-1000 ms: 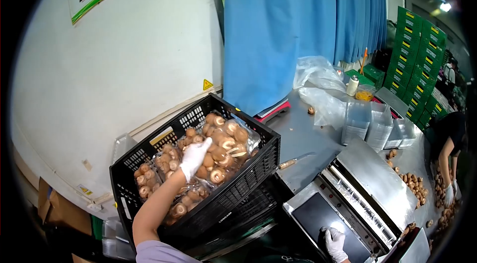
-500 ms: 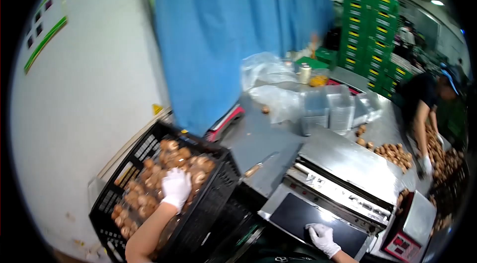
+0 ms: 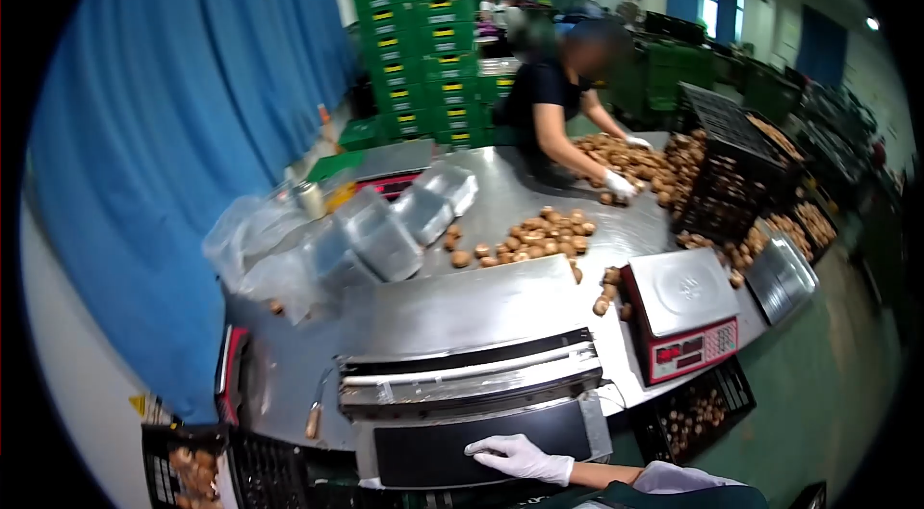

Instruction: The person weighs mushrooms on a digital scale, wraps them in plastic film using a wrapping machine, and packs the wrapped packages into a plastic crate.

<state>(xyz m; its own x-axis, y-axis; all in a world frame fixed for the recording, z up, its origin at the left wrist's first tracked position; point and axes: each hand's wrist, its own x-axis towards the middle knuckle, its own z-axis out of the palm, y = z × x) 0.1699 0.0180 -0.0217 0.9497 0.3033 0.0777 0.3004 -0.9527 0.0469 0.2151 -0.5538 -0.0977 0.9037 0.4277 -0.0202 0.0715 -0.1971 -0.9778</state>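
My right hand (image 3: 525, 459), in a white glove, rests with fingers stretched out over the black flat plate (image 3: 433, 451) of a metal wrapping machine (image 3: 472, 379). Nothing is held in it. Beyond the plate lie the machine's roller and a broad metal top. My left hand does not show now. At the bottom left, a black crate (image 3: 159, 470) holds packed brown mushrooms (image 3: 195, 475). A knife (image 3: 316, 413) with a wooden handle lies left of the machine.
A red-and-silver scale (image 3: 683, 307) stands right of the machine. Clear plastic trays (image 3: 380, 235) and loose mushrooms (image 3: 544, 235) lie behind it. Across the table, a co-worker (image 3: 558, 105) in white gloves handles a mushroom heap (image 3: 635, 163). Green crates (image 3: 423, 57) are stacked at the back.
The view has swung right. My left hand, earlier on the mushroom packs in the black crate, has gone out of sight. My right hand is still over the black plate, its fingers now stretched out.
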